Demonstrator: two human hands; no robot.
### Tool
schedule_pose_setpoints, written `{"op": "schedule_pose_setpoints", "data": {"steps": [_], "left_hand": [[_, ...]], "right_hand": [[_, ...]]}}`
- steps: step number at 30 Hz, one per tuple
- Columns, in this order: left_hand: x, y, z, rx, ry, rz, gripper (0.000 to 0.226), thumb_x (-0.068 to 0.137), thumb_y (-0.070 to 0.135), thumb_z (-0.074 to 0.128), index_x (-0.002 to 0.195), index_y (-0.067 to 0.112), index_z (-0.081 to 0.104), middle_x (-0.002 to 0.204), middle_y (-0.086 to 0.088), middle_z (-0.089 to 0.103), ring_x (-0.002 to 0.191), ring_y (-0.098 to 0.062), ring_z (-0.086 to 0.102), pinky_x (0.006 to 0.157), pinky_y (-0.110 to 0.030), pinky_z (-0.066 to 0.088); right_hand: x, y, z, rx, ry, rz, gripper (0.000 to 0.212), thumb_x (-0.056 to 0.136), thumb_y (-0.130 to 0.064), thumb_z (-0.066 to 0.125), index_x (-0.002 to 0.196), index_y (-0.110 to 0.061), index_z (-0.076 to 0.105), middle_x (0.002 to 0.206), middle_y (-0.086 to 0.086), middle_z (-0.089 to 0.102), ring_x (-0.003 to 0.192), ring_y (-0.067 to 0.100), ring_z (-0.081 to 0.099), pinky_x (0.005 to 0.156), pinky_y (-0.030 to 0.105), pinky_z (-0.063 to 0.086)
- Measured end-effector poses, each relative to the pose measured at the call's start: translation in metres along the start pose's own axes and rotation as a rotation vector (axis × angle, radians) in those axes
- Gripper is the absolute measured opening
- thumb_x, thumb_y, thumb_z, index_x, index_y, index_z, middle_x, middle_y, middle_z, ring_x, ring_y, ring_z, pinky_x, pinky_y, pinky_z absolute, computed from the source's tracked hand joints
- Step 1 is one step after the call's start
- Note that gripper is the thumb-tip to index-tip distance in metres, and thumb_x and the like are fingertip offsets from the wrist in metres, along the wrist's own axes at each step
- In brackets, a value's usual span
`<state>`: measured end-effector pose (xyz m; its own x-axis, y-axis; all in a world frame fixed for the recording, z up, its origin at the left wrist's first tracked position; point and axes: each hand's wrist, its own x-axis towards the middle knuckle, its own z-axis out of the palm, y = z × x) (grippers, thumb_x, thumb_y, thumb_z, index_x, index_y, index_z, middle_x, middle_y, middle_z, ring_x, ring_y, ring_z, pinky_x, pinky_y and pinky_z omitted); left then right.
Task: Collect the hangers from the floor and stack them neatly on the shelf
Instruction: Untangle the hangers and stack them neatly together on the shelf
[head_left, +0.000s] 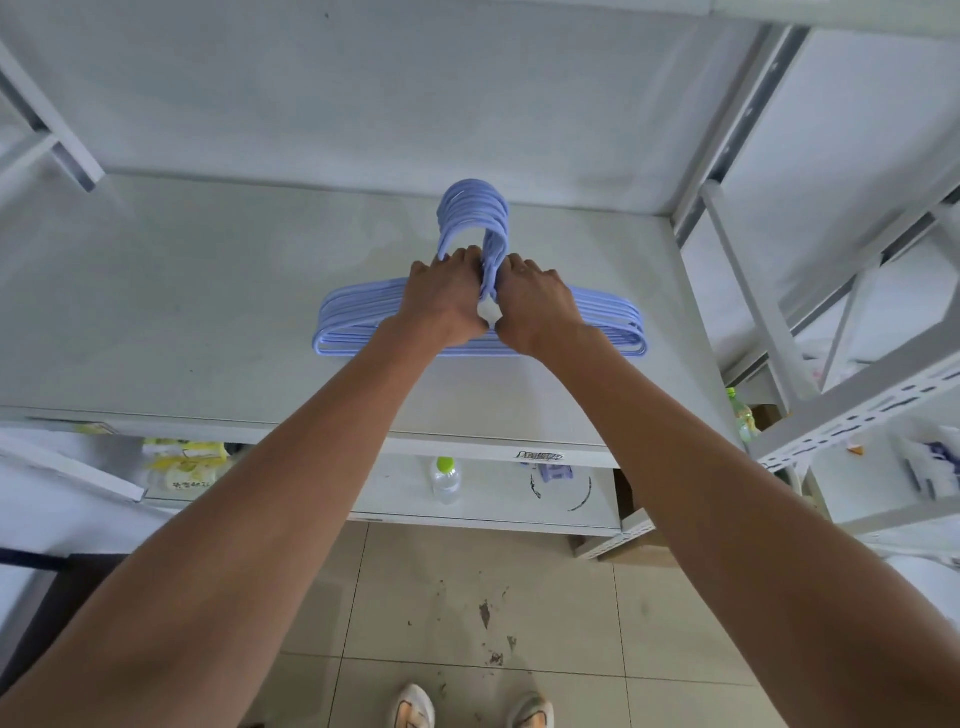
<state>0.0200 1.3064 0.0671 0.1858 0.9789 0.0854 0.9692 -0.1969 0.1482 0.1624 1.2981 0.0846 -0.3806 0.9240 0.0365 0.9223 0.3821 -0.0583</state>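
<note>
A stack of several light-blue hangers (348, 325) lies flat on the white shelf (208, 312), hooks pointing toward the back wall. My left hand (447, 299) and my right hand (535, 306) meet over the middle of the stack. Fingers of both hands curl round the bundled necks just below the hooks (472, 208). The hands cover the centre of the stack. The shoulders stick out on both sides.
Slotted white uprights (753, 312) stand to the right. A lower shelf holds a clear bottle with a green cap (445, 480) and yellow packets (182, 462). Stained tiled floor (467, 613) lies below, with my shoes (415, 706) at the bottom edge.
</note>
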Motion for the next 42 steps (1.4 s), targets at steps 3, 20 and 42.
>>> {"op": "schedule_pose_setpoints", "data": {"steps": [3, 20, 42], "left_hand": [[-0.002, -0.005, 0.000, -0.018, -0.002, 0.038, 0.059, 0.078, 0.039, 0.076, 0.125, 0.013, 0.053, 0.113, -0.004, 0.059, 0.106, -0.031, 0.059, 0.090, -0.045, 0.043], [-0.046, -0.029, -0.003, -0.095, 0.211, 0.299, 0.063, 0.092, 0.068, 0.054, 0.124, 0.013, 0.052, 0.113, -0.007, 0.065, 0.095, -0.027, 0.062, 0.070, -0.030, 0.037], [-0.039, -0.080, 0.021, -0.070, 0.320, 0.140, 0.058, 0.097, 0.066, 0.032, 0.110, 0.018, 0.061, 0.092, -0.003, 0.063, 0.090, -0.029, 0.059, 0.074, -0.039, 0.044]], "right_hand": [[-0.003, 0.005, 0.002, 0.057, -0.010, -0.051, 0.054, 0.084, -0.021, 0.069, 0.132, -0.008, 0.048, 0.122, 0.009, 0.057, 0.113, 0.030, 0.056, 0.091, 0.035, 0.039], [-0.027, 0.036, 0.027, 0.188, 0.174, -0.253, 0.066, 0.101, -0.068, 0.020, 0.137, -0.019, 0.047, 0.114, 0.001, 0.058, 0.105, 0.027, 0.056, 0.091, 0.044, 0.044], [-0.013, 0.068, 0.044, 0.118, 0.333, 0.040, 0.053, 0.105, -0.046, 0.013, 0.095, -0.017, 0.056, 0.086, 0.007, 0.064, 0.083, 0.037, 0.058, 0.071, 0.037, 0.033]]}}
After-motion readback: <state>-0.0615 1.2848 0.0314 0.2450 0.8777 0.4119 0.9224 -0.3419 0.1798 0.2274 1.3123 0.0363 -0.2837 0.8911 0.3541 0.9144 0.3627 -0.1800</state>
